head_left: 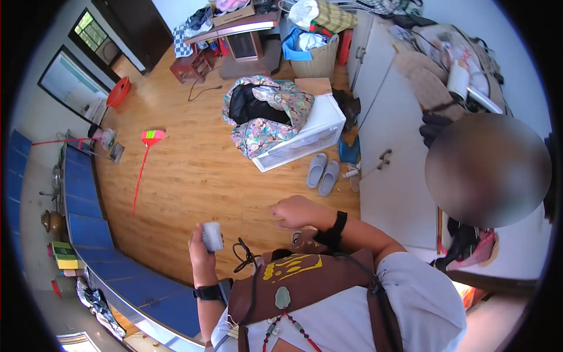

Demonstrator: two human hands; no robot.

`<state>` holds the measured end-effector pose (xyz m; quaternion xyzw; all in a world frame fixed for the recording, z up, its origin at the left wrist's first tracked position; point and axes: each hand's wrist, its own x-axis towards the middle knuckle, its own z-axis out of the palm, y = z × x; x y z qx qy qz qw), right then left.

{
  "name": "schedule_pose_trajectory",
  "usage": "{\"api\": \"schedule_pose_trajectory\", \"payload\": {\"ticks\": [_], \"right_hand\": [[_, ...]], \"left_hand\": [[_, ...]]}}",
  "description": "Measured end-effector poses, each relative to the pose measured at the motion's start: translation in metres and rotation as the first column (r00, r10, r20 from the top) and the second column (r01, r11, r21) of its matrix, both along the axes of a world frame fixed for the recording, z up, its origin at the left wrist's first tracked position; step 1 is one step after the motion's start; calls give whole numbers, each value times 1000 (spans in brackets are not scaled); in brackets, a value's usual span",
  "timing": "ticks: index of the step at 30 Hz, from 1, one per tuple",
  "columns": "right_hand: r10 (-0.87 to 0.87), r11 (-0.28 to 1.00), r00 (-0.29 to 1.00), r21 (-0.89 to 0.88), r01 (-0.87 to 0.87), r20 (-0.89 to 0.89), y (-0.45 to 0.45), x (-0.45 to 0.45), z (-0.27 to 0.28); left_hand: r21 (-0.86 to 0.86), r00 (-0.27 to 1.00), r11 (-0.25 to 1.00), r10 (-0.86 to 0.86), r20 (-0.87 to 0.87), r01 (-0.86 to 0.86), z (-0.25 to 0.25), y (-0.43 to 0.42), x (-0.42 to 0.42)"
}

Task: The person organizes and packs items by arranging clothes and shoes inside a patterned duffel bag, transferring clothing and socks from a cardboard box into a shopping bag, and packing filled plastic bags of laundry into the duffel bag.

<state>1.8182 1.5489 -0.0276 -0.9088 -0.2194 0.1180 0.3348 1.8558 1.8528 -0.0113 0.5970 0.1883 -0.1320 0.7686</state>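
Note:
My left hand (pixel 200 247) is wrapped round a small whitish block-like object (pixel 212 236), perhaps a brush, held above the wooden floor. My right hand (pixel 295 212) reaches inward at chest level, its fingers loosely curled; whether anything is in them is too small to tell. Black straps circle both wrists. Beyond my hands, a floral garment with a dark lining (pixel 267 111) lies bunched on a white storage box (pixel 305 141). Grey slippers (pixel 323 173) stand on the floor in front of the box's right end.
A red broom (pixel 153 137) lies on the floor at left, near blue cabinets (pixel 88 182). White wardrobe doors (pixel 393 152) stand at right. A full wicker basket (pixel 315 61), a red stool (pixel 191 67) and a red basin (pixel 118 92) are farther back.

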Motion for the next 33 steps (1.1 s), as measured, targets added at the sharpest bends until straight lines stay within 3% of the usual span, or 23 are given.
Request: {"api": "schedule_pose_trajectory", "payload": {"ticks": [2, 6, 8, 16, 17, 18, 20, 22, 24, 26, 27, 29, 31, 32, 33], "right_hand": [[-5, 996, 1000, -92, 3, -25, -2, 38, -2], [-53, 999, 996, -1, 53, -74, -19, 93, -28], [-184, 982, 963, -87, 170, -199, -33, 112, -35], [-581, 814, 695, -301, 497, -423, -56, 206, -56], [-585, 810, 742, -206, 548, -327, -57, 216, -63], [-610, 792, 719, -226, 567, -332, -61, 233, -58], [-644, 731, 599, -153, 665, -475, -58, 264, -48], [-677, 684, 565, -121, 719, -472, -65, 276, -63], [-725, 605, 487, -113, 788, -487, -75, 291, -73], [-737, 569, 479, -56, 821, -477, -87, 295, -102], [-804, 426, 359, -37, 904, -475, -95, 299, -114], [-843, 143, 127, 9, 990, -523, -108, 301, -152], [-956, 114, 87, -80, 990, -280, -129, 299, -218], [-913, 44, -25, -159, 986, -406, -142, 313, -213], [-933, 33, -37, -189, 981, -357, -147, 319, -220]], "left_hand": [[-45, 1000, 999, 14, -25, -15, 4, -7, 33], [-149, 987, 988, -51, -153, 28, -33, -11, 118], [-219, 957, 974, -113, -267, 54, -48, -18, 165], [-394, 861, 880, -399, -314, 264, -134, -83, 395], [-371, 855, 880, -417, -308, 296, -142, -104, 420], [-346, 845, 881, -432, -314, 322, -153, -122, 436], [-349, 765, 824, -554, -329, 446, -175, -160, 477], [-271, 693, 742, -670, -266, 614, -192, -194, 503], [-37, 636, 691, -684, -357, 722, -202, -226, 525], [23, 623, 665, -686, -375, 747, -236, -242, 553], [168, 555, 532, -755, -349, 830, -269, -244, 572], [342, 680, 588, -637, -364, 733, -261, -247, 568], [448, 754, 607, -542, -370, 656, -267, -244, 589], [520, 803, 612, -462, -377, 596, -270, -231, 593], [536, 796, 589, -458, -395, 605, -278, -220, 601]]}}
